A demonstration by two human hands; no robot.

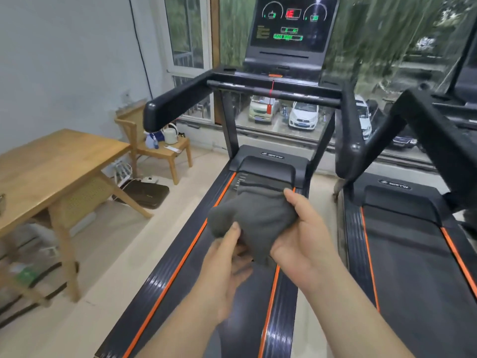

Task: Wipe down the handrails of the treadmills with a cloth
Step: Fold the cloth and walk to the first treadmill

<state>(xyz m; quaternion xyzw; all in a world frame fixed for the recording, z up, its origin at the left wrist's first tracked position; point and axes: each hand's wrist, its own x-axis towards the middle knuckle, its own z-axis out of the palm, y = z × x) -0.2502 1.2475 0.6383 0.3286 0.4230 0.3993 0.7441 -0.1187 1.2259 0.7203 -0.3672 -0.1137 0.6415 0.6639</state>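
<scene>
A bunched dark grey cloth (254, 215) is held between both hands above the belt of the nearer treadmill (196, 259). My left hand (227, 259) pinches its lower left edge with the thumb on top. My right hand (304, 236) grips its right side, thumb pointing up. The treadmill's left handrail (175, 104) and right handrail (348, 130) are thick black bars ahead of the hands, joined by a front crossbar (278, 95) under the lit console (291, 24). A second treadmill's handrail (433, 130) slants at the right.
A wooden table (51, 161) stands at the left, with a wooden chair (160, 146) carrying a kettle and a spray bottle behind it. A black case (147, 193) lies on the floor. Windows ahead look onto parked cars. The second treadmill (407, 254) runs alongside on the right.
</scene>
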